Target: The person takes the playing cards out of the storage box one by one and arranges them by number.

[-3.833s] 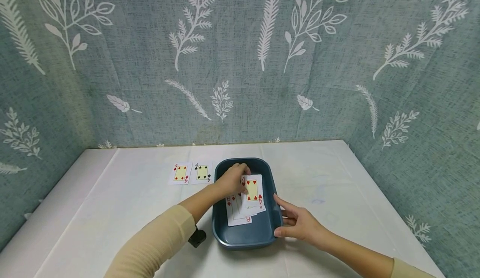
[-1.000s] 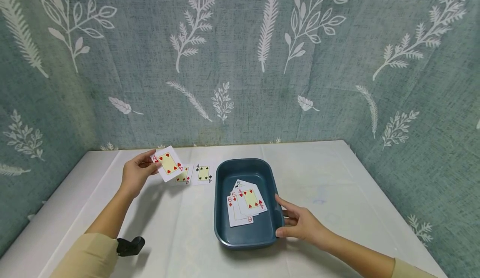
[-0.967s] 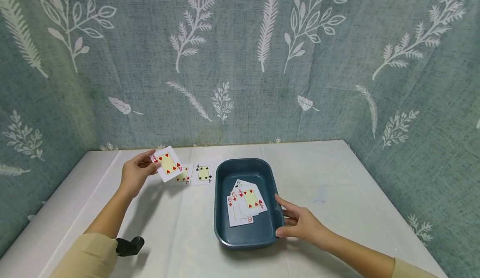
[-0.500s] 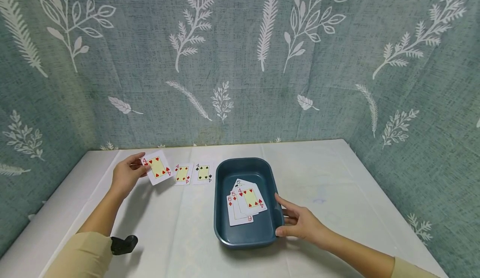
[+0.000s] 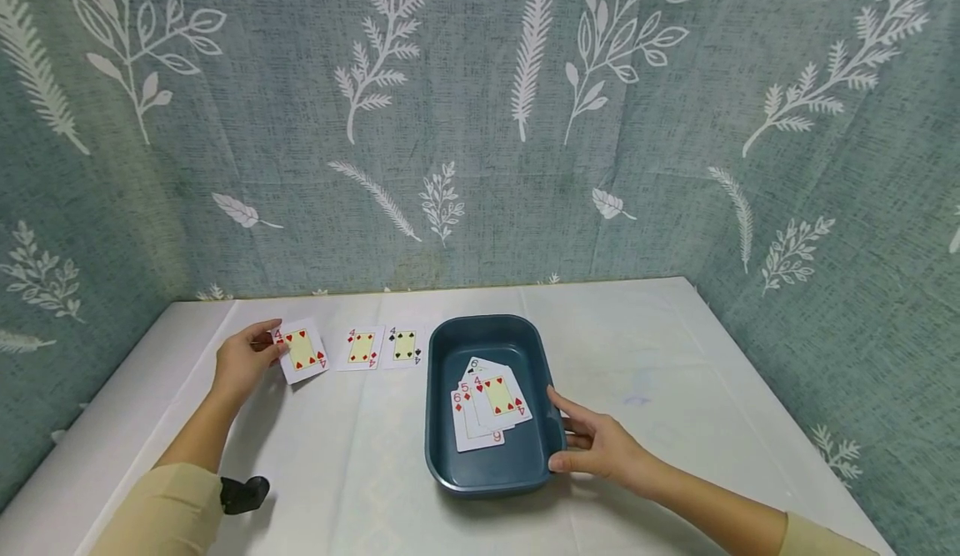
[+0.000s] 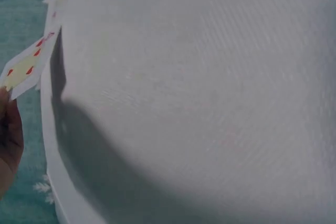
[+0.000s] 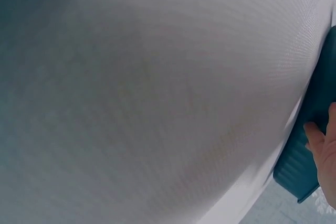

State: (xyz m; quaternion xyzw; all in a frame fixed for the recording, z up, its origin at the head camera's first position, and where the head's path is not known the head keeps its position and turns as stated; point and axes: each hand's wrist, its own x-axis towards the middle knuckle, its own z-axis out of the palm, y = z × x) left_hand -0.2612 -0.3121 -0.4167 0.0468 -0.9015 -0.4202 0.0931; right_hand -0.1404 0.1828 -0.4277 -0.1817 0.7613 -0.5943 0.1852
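My left hand (image 5: 243,362) pinches a playing card, the four of hearts (image 5: 302,351), by its left edge between thumb and fingers. The card is face up and tilted, its lower edge close over the table with a shadow beneath. In the left wrist view the same card (image 6: 23,69) juts from the fingertips. To its right lie a four of diamonds (image 5: 362,348) and a four of spades (image 5: 405,348), side by side. My right hand (image 5: 603,448) grips the right side of a dark blue plastic tray (image 5: 487,477). Inside, several face-up cards (image 5: 501,398) overlap, another four of hearts on top.
A white cloth covers the table (image 5: 360,473). Patterned grey-green fabric (image 5: 480,231) hangs behind it and at both sides. A black wrist device (image 5: 243,495) sticks out from the left sleeve, low over the table.
My left hand took the four of hearts out of the tray, carried it left past the two laid cards and lowered it towards the table. My right hand stays at the tray.
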